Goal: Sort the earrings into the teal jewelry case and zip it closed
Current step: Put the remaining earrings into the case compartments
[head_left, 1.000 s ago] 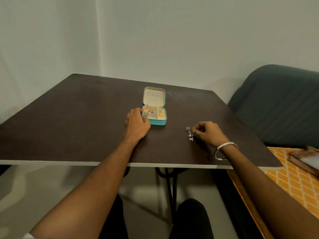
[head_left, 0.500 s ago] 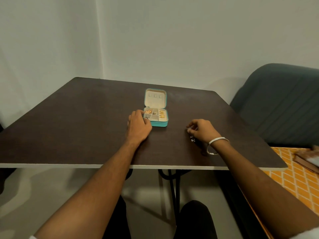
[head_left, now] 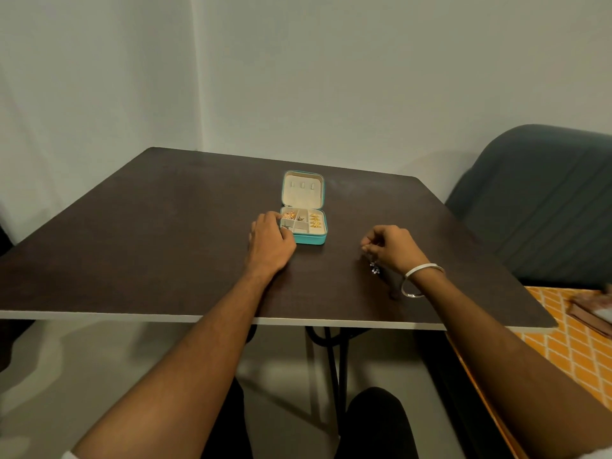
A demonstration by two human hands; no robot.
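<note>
The teal jewelry case [head_left: 309, 239] lies open in the middle of the dark table [head_left: 149, 226], its cream lid tilted back. Several gold earrings [head_left: 314, 219] fill its right and back-left compartments. My left hand [head_left: 270, 241] holds the case's left side, fingers curled against its wall. To the right of the case my right hand [head_left: 389, 248] is raised a little off the table and pinches a silver dangling earring [head_left: 375, 268], which hangs below the fingers. A silver bangle sits on that wrist.
A dark green upholstered chair [head_left: 543, 200] stands at the right beyond the table's edge. An orange patterned cloth [head_left: 563, 342] with a brown object on it lies low at the right. Walls close in behind and to the left.
My right hand has lifted the silver earring off the table and drawn it slightly back; the earring now dangles. The left hand stays on the case.
</note>
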